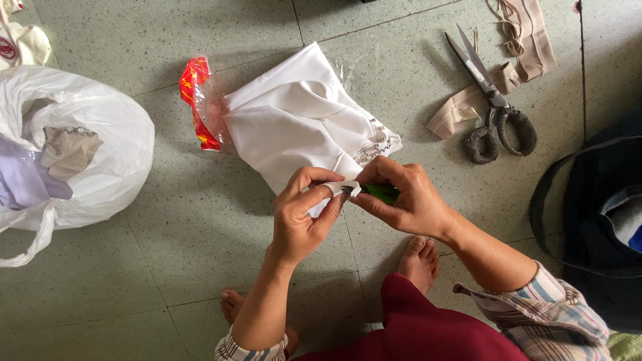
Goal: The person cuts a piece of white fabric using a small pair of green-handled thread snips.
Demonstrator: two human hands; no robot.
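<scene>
Left hand: the left hand (pixel 304 214) sat just below the centre of the frame, thumb and fingers pinched narrowly on a small white scrap (pixel 342 188) of cloth or paper.
Right hand: the right hand (pixel 406 197) met it from the right, fingers closed around a green tool (pixel 381 193) whose tip touched the scrap; what kind of tool it was could not be told.
White scrap: held between the two hands, above the lower edge of the folded cloth.
Folded cloth: a white garment (pixel 297 124) with a beaded trim lay on the floor at upper centre, partly in a clear wrapper with a red end (pixel 195 100) to its left.
Scissors: large scissors (pixel 491 100) with wrapped handles lay in the upper right, blades pointing up and left, across beige ribbon strips (pixel 528 33).
Bag: a white plastic bag (pixel 100 154) with cloth inside stood open at the left edge.
Dark bag: a dark bag (pixel 588 214) sat at the right edge.
Floor: a grey-green tiled floor (pixel 200 234); the person's bare feet showed at the bottom.
</scene>
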